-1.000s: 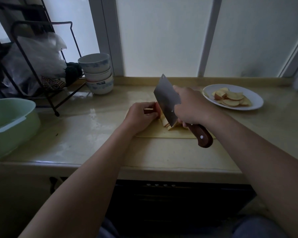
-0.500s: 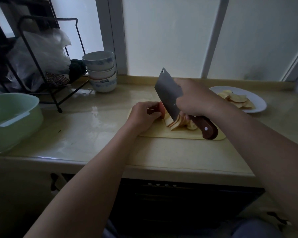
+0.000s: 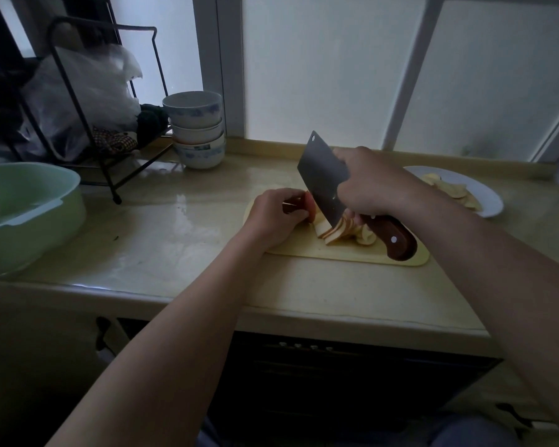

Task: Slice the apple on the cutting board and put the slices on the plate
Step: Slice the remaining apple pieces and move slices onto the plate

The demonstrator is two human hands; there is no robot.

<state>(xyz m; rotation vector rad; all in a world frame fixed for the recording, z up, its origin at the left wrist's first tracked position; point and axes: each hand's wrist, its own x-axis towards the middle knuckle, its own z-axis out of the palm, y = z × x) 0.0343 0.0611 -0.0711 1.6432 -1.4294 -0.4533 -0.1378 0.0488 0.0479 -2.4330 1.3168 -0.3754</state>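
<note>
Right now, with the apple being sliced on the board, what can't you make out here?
Head view only.
- The apple piece: the left hand covers most of it, so the amount left is unclear.
- The cleaver edge: buried among the cut slices, under the right hand.
- The plate: the right arm hides its left part; slice count unclear.
- The green basin: cut off by the left edge.

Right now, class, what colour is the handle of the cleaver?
Reddish-brown wood with a pale rivet, on the cleaver handle, seen in the head view.
</note>
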